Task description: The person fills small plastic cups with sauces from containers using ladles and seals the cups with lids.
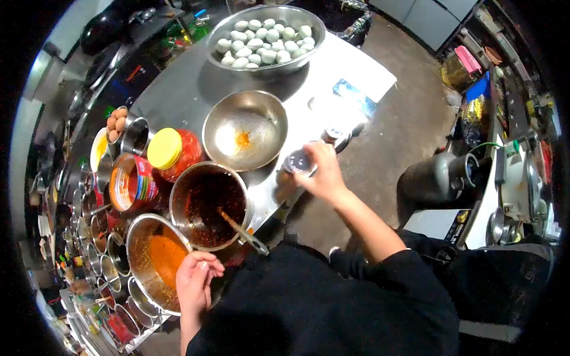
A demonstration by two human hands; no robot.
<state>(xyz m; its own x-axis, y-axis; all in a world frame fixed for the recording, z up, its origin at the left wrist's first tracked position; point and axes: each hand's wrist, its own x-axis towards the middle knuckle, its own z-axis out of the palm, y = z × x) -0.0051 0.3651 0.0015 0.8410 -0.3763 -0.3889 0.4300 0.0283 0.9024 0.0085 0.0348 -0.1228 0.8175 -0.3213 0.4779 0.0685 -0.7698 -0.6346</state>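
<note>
My right hand is closed around a small, clear, round container at the table's near edge; glare blurs its contents. Another small jar stands just beyond my fingers. To the left of that hand is a wide steel bowl with a little orange powder at its bottom. My left hand has its fingers curled in, with nothing visible in them. It is beside the rim of a steel bowl of orange sauce. A pot of dark red chili sauce, with a ladle in it, sits between my hands.
A large steel basin of pale eggs stands at the table's far end. A yellow-lidded jar and an open red tub are on the left, near many smaller pots. A grey gas cylinder stands on the floor at right.
</note>
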